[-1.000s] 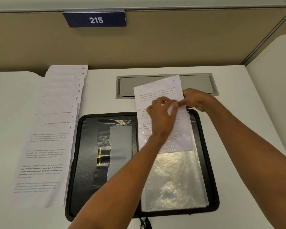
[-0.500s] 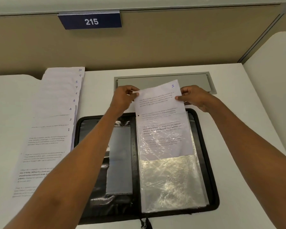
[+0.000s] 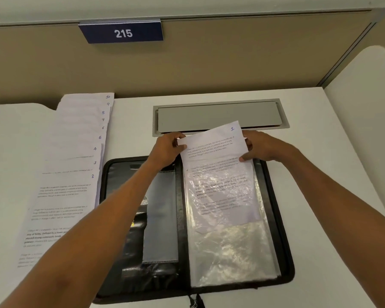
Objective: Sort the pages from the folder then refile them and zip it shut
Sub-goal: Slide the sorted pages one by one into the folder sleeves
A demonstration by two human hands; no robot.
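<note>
Page "1" (image 3: 211, 150) half in folder sleeve (image 3: 231, 252) — pages "2"–"10" (image 3: 71, 185) beside — sign "215" (image 3: 122, 33).

The folder (image 3: 283, 218) lies open on the counter (image 3: 333, 196), spine running away from the person. A sleeve (image 3: 233, 252) fills its right half, with page 1 (image 3: 211, 150) partly in it: lower part inside, upper part out past the folder's far edge. The left hand (image 3: 167, 147) pinches the page's upper left corner and the right hand (image 3: 265, 147) holds its right edge. Just left of the folder lie the other pages (image 3: 71, 174), stepped back toward the partition (image 3: 209, 70) — 2 nearest, 10 farthest. Behind the folder a hatch (image 3: 218, 115) sits in the counter. A sign (image 3: 121, 33) hangs on the partition, up and left of the hatch. The zip pull (image 3: 195, 302) lies at the folder's near edge.
</note>
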